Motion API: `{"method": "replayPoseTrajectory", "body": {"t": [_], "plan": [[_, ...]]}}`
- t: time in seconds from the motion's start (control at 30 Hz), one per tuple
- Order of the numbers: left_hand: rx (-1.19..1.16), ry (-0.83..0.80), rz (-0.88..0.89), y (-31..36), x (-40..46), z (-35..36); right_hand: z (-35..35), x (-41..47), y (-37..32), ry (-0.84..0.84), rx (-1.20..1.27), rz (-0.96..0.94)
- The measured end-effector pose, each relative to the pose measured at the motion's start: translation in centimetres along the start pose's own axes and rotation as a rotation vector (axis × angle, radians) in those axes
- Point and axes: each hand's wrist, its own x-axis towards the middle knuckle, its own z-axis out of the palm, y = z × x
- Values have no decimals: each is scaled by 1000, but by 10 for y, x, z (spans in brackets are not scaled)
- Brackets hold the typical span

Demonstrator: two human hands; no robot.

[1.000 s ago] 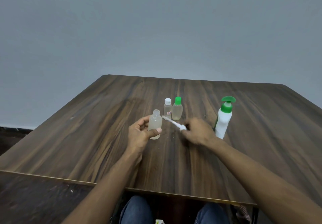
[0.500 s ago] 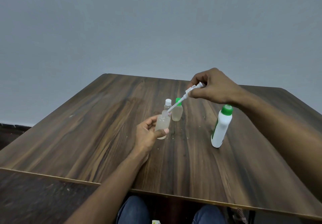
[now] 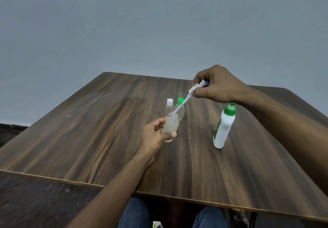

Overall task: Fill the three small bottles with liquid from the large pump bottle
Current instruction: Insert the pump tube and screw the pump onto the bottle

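Nearest the camera, two knees in blue denim (image 3: 134, 213) show below the front edge of the dark wood-grain worktop (image 3: 85, 139), with a small light-coloured scrap (image 3: 157, 225) between them at the bottom edge of the view. Above the middle of the worktop the left hand (image 3: 153, 135) has its grip wrapped round an uncapped small clear bottle (image 3: 170, 126), thumb across the front and fingers behind; the bottle holds pale cloudy liquid and is held slightly tilted, its base close to the wood, though whether it touches cannot be told. A thin white dip tube (image 3: 180, 108) slants down into the bottle's open neck. The tube's upper end joins a white pump head (image 3: 197, 86), which the right hand (image 3: 218, 85) pinches between thumb and curled fingers, raised above the worktop. To the right, under the right forearm, the large white pump bottle (image 3: 224, 128) with its green collar stands on the worktop without its pump, looking tilted in the wide-angle view. Just behind the held bottle stand two more small bottles side by side: a white-capped bottle (image 3: 169, 108) on the left and a green-capped bottle (image 3: 180, 107) on the right, partly hidden by the tube. Beyond the worktop's far edge rises a plain grey wall (image 3: 159, 23).
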Motion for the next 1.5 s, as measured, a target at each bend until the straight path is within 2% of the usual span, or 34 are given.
{"method": "replayPoseTrajectory", "body": {"t": [0.2, 0.47, 0.7, 0.83, 1.0, 1.07, 1.1, 1.3, 1.5], "plan": [[3, -21, -9, 1, 1, 7, 11, -1, 6, -74, -57, 9], [-16, -62, 2, 6, -2, 20, 39, 9, 1, -290, -189, -27], [-15, -57, -35, -2, -4, 22, 45, 8, 19, -329, -147, -36], [-33, -60, -59, -4, -4, 25, 46, -1, 27, -214, 88, 22], [-55, -67, -67, -5, -4, 28, 81, -29, 42, 112, 826, 212], [-59, -66, -63, -5, -3, 28, 101, -38, 46, 175, 1082, 241], [-62, -65, -64, -6, -3, 29, 109, -41, 47, 174, 1136, 231], [-57, -64, -66, -7, 0, 27, 131, -41, 48, 182, 1004, 115], [-9, -33, -56, -12, 1, 30, 138, -40, 57, 264, 885, 130]]}}
